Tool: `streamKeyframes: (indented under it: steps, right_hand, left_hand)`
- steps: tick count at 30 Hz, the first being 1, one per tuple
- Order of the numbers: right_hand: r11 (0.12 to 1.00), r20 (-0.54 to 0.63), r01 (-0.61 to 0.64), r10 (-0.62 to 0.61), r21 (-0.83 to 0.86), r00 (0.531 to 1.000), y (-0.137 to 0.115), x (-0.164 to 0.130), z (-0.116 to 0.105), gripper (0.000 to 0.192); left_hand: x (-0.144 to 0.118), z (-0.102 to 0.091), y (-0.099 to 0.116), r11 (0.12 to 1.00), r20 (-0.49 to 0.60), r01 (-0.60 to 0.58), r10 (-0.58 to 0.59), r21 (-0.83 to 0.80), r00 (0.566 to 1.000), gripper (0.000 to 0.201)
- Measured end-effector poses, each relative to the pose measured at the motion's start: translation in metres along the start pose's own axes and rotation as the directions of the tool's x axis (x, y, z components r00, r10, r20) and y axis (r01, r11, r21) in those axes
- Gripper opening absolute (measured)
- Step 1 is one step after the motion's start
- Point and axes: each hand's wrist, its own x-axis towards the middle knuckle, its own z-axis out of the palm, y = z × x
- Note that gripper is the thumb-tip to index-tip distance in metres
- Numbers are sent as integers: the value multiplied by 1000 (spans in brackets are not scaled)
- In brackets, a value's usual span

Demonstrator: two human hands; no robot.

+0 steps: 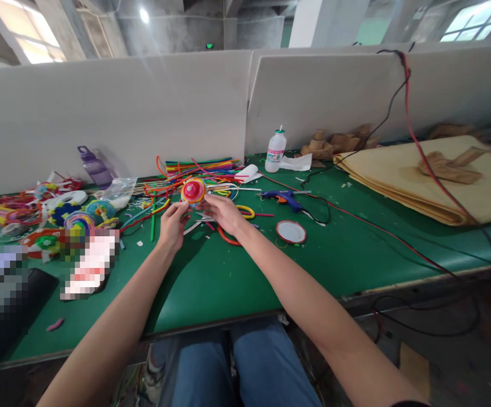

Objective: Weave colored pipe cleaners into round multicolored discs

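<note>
We held a coiled rainbow spiral (pixel 193 191) above the green table (pixel 237 277), just past our fingertips. Our left hand (pixel 172 225) pinched its lower left edge; our right hand (pixel 224 213) closed on its right side, seemingly equally near. Beyond lay loose coloured stems (pixel 198 167) and a blue glue gun (pixel 283 198).

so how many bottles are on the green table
2. A small white plastic bottle with a pink label stands at the back against the white divider, right of the coloured pipe cleaners. A translucent purple bottle leans at the back left. Clutter might hide more.
</note>
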Motion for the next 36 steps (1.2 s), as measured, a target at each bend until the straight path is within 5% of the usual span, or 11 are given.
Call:
streamKeyframes:
  steps: [8,15,22,36]
  right_hand:
    - [994,-60,107,-107,-9,992,2,3,-3,17]
    - [988,50,144,-141,-56,989,6,4,-4,18]
    - [975,-18,199,-202,-102,979,10,7,-5,15]
    - [996,-10,83,-83,-22,996,7,11,-14,18]
  left_hand:
    - [-3,4,1,1000,17,-17,17,21,1000,29]
    - [-4,4,2,1000,15,-11,11,2,1000,28]
    - [-5,5,2,1000,45,-2,2,9,999,26]
    - [-2,6,-3,1000,27,10,-10,-2,1000,37]
